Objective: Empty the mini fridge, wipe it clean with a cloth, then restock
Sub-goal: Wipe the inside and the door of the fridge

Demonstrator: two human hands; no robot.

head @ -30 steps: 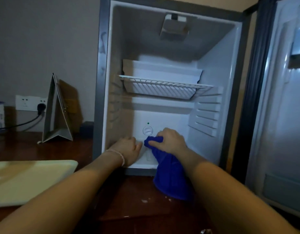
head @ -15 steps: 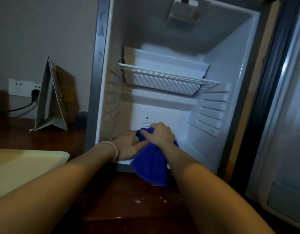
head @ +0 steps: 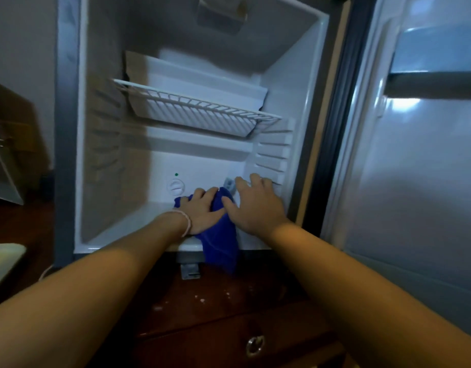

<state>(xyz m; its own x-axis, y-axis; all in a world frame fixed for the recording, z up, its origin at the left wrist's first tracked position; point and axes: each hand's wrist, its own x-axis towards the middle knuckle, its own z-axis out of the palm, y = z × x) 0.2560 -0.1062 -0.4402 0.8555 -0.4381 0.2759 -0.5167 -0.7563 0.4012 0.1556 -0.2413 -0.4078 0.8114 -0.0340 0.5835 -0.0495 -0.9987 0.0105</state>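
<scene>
The mini fridge [head: 104, 144] stands with its door swung wide, its white inside bare except for a wire shelf [head: 197, 107]. A blue cloth [head: 219, 245] lies on the fridge floor and hangs over the front lip. My left hand [head: 201, 212] presses flat on the cloth with straight fingers. My right hand [head: 253, 205] lies to its right, fingers spread, on the fridge floor by the right wall, its thumb touching the cloth. A white dial [head: 175, 187] sits on the back wall behind the cloth.
The open fridge door [head: 428, 168] fills the right side. A cream tray [head: 3, 264] sits at the left edge on the dark wooden cabinet [head: 202, 314], which has a drawer knob [head: 254, 345]. A folded card stand [head: 3, 176] leans at the left.
My right hand let go of the cloth and moved right onto the fridge floor. My left hand moved onto the cloth. The view came closer to the fridge.
</scene>
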